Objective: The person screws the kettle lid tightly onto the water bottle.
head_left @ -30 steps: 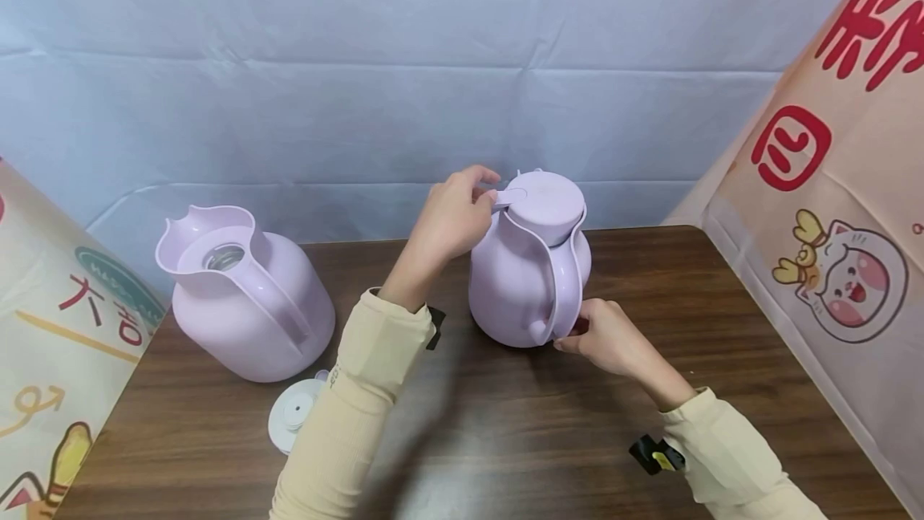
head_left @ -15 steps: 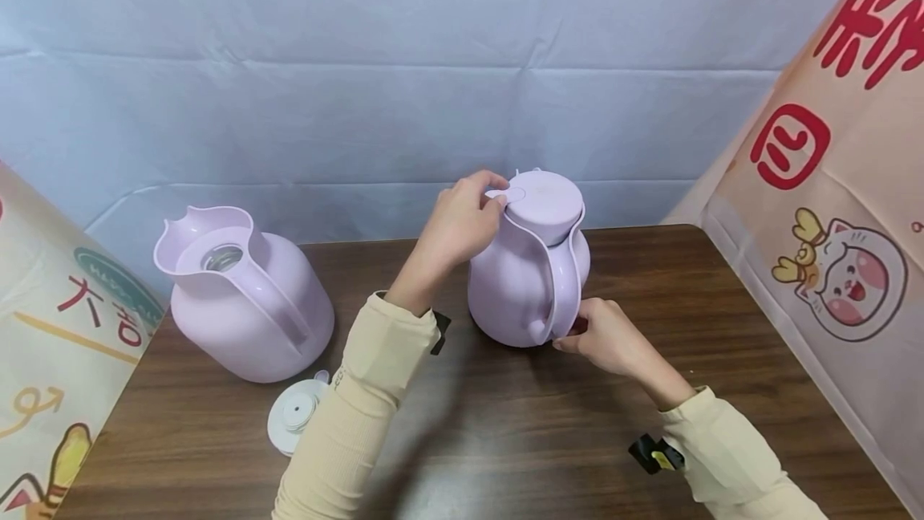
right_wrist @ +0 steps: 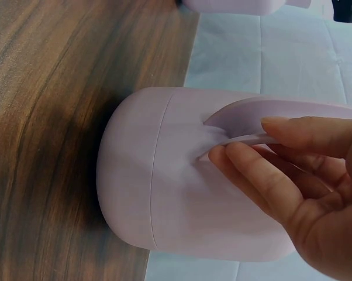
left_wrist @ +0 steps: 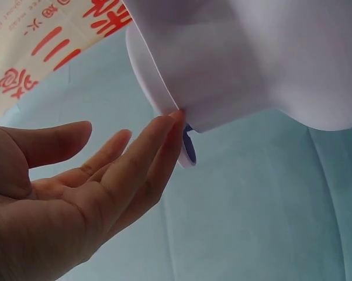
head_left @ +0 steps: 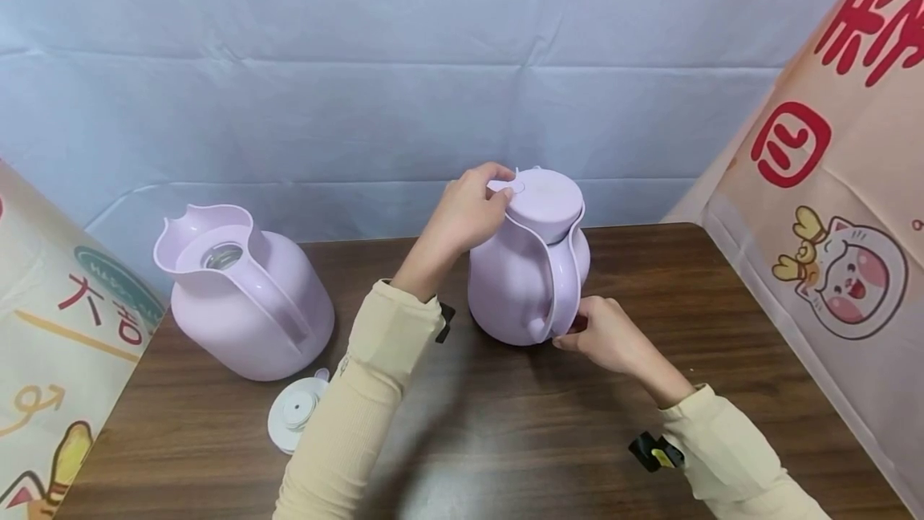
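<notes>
A lilac thermos jug stands upright right of the table's middle, its round lid seated in the top. My left hand is at the lid's side tab. In the left wrist view its extended fingers touch the lid's edge, while the thumb stays apart. My right hand pinches the lower end of the jug's handle. Seen from the right wrist, thumb and fingertips meet on either side of that thin handle end.
A second lilac jug, uncovered at its mouth, stands on the left of the wooden table. Beside my left sleeve lies a lid with its pale underside up. A light blue cloth hangs behind, with printed banners at the sides.
The lid's tab has swung slightly away from me, clockwise, and my left hand has moved up and right with it. The right hand and both jugs have stayed put.
</notes>
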Demonstrator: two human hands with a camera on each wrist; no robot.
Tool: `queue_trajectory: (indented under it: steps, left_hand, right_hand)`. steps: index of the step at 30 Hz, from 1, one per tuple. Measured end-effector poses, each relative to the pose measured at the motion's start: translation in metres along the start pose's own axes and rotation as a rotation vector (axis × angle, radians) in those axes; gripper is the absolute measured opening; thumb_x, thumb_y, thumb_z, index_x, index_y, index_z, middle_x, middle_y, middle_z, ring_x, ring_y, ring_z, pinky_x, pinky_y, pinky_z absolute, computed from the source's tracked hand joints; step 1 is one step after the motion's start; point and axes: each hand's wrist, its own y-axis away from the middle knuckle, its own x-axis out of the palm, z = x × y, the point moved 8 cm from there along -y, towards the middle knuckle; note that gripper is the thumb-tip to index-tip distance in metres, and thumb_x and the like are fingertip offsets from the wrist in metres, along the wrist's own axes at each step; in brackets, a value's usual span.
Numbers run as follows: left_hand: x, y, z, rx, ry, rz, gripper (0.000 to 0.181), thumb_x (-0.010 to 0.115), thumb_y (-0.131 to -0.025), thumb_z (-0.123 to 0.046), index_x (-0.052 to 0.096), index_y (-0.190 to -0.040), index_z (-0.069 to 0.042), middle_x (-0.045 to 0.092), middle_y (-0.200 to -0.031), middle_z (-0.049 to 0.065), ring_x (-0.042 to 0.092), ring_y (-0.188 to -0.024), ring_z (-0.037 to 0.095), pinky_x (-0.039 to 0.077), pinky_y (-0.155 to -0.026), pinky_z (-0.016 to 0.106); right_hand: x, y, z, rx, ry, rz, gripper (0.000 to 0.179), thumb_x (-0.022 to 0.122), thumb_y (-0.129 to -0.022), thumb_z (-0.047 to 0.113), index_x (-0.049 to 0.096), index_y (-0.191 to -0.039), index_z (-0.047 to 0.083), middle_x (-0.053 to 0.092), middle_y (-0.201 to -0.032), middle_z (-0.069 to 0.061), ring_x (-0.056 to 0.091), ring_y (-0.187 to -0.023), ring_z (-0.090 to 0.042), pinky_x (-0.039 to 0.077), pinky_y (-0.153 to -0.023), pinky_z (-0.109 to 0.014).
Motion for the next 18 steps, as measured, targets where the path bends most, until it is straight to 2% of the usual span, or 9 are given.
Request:
queue_trajectory:
  steps: [10,18]
  left_hand:
    - [0.001,-0.012,-0.001,-0.017,-0.012,0.007,0.035,0.044,-0.095,-0.018,0.047,-0.13,-0.012,0.055,-0.124,0.007,0.05,-0.113,0.019,0.039,-0.091,0.033]
    - [0.001,-0.015,-0.002,-0.022,-0.003,0.0,0.04,0.042,-0.096,-0.018,0.04,-0.135,-0.011,0.058,-0.116,0.009,0.049,-0.112,0.02,0.038,-0.091,0.032]
  right_hand:
    - [0.0,0.0,-0.002,0.014,-0.004,0.008,0.008,0.072,-0.068,0.005,0.065,-0.072,0.004,0.056,-0.063,0.0,0.047,-0.057,-0.012,0.04,-0.053,-0.028]
    - [0.0,0.0,0.0,0.01,-0.008,0.005,0.009,0.073,-0.068,0.006,0.065,-0.072,0.005,0.055,-0.062,0.002,0.046,-0.057,-0.012,0.039,-0.052,-0.028]
